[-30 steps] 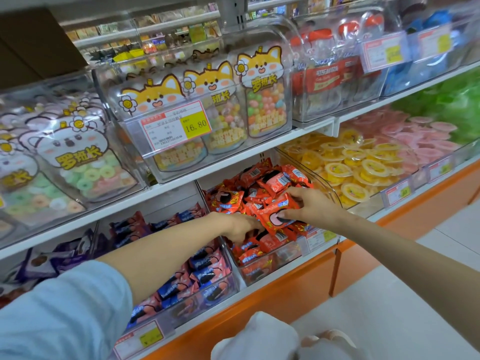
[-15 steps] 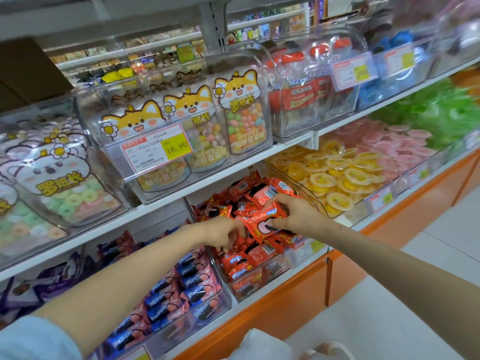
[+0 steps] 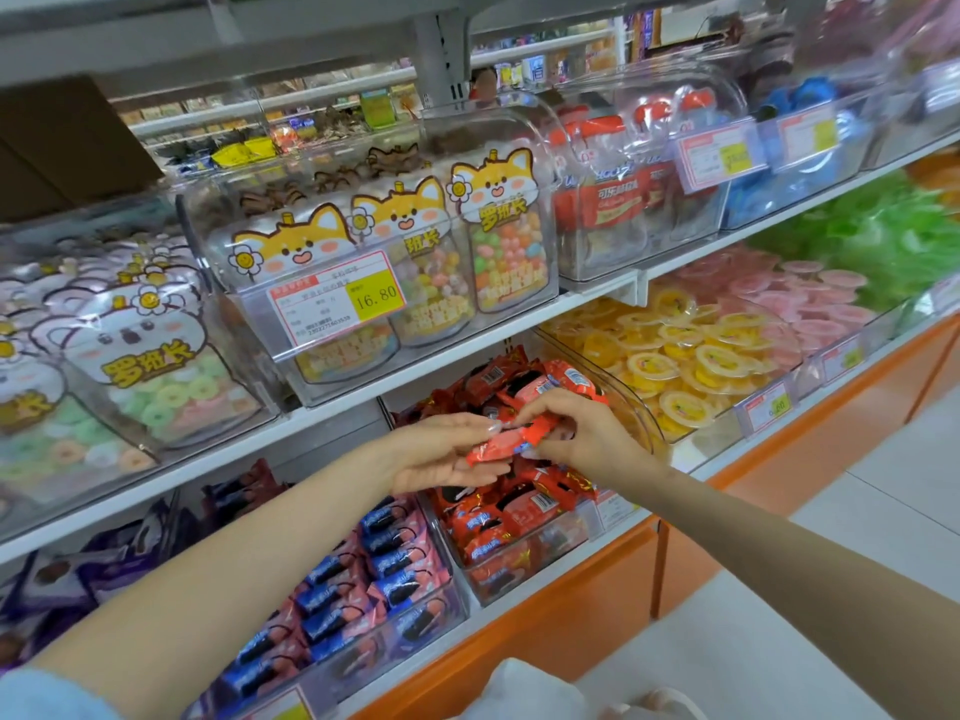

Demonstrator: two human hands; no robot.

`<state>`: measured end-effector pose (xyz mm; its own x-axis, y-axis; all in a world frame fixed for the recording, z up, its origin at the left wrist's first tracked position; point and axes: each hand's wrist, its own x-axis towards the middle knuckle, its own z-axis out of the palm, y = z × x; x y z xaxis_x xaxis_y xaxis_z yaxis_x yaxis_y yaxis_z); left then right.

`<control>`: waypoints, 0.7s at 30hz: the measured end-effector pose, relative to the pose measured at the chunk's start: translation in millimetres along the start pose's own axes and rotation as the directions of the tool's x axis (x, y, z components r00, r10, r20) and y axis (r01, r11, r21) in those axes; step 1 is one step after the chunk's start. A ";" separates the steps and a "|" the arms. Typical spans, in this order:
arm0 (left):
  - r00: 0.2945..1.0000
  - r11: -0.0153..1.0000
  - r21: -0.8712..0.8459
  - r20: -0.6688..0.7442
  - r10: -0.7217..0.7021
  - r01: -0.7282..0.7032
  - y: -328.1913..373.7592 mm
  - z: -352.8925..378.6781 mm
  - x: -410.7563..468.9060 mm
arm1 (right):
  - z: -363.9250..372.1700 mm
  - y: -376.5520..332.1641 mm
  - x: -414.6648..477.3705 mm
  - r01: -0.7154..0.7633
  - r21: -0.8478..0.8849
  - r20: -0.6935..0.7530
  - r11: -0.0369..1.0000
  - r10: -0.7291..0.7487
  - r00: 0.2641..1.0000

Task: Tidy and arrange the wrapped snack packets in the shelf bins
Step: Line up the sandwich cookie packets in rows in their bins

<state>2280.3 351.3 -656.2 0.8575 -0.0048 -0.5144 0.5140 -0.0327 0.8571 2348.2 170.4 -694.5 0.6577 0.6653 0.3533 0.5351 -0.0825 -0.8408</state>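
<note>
- My left hand (image 3: 447, 449) and right hand (image 3: 587, 439) meet at the centre of the frame, just above the clear bin (image 3: 524, 563) of red snack packets (image 3: 498, 517).
- Both grips are clamped on one red packet (image 3: 501, 443): left fingertips pinch its left end, right fingertips pinch its right end, and it hangs level between them.
- That packet sits in the air over the heap, just in front of the pile's top.
- The red packets lie jumbled, some tilted, several spilling high at the back of the bin.
- Lower left of centre, a neighbouring bin (image 3: 415, 615) holds blue and pink packets (image 3: 363, 574) in neater rows, under my left forearm.
- Right of centre, yellow jelly cups (image 3: 691, 356) fill the next bin along the same shelf.
- Above the hands, on the upper shelf, a price tag (image 3: 335, 301) reads 16.80 on a clear tub of cartoon-fox candy jars (image 3: 498, 236).
</note>
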 end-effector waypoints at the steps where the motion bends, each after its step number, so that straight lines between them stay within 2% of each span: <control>1: 1.000 0.995 0.101 -0.006 0.007 -0.006 -1.5 -1.3 0.7 | -0.6 -1.5 0.2 -0.067 0.068 -0.001 0.995 0.068 0.998; 5: 0.982 0.923 0.347 -0.029 0.187 -0.166 -3.3 -0.7 0.7 | -1.2 -6.0 2.5 -0.271 0.216 0.003 0.938 0.277 0.961; 7: 0.953 0.818 0.524 -0.037 0.300 -0.237 -4.4 -2.9 2.5 | 2.1 -5.7 5.0 -0.300 0.252 0.010 0.920 0.308 0.951; 9: 0.934 0.726 0.649 -0.065 0.351 -0.228 -4.2 -7.7 6.0 | 6.2 0.1 7.2 -0.286 0.229 0.008 0.931 0.292 0.957; 11: 0.921 0.613 0.774 -0.105 0.376 -0.162 -0.8 -14.6 8.7 | 8.4 8.1 8.0 -0.242 0.085 -0.012 0.967 0.243 0.970; 12: 0.919 0.522 0.846 -0.117 0.376 -0.106 0.7 -18.5 10.2 | 8.3 12.0 7.3 -0.214 0.007 -0.005 0.977 0.214 0.977; 13: 0.923 0.419 0.907 -0.128 0.363 -0.039 1.8 -22.2 12.0 | 8.0 16.7 7.1 -0.183 -0.062 0.034 0.981 0.185 0.982; 15: 0.934 0.238 0.968 -0.152 0.324 0.075 0.7 -25.3 15.0 | 7.2 22.7 7.2 -0.093 -0.241 0.208 0.966 0.145 0.967; 17: 0.944 0.145 0.981 -0.165 0.285 0.127 -5.3 -24.9 21.3 | 8.7 19.5 7.8 0.074 -0.472 0.400 0.879 0.139 0.906; 18: 0.948 0.121 0.984 -0.159 0.275 0.130 -8.9 -24.5 25.4 | 10.4 20.1 9.5 0.163 -0.559 0.450 0.813 0.132 0.883; 21: 0.955 0.111 0.987 -0.144 0.258 0.119 -15.9 -26.5 33.8 | 18.0 24.1 14.8 0.285 -0.730 0.493 0.621 0.190 0.849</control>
<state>2301.7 378.1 -686.5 0.9548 0.1310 -0.2667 0.1385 -0.9903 0.0092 2361.3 191.6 -716.9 0.3990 0.9148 -0.0621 0.9068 -0.4037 -0.1216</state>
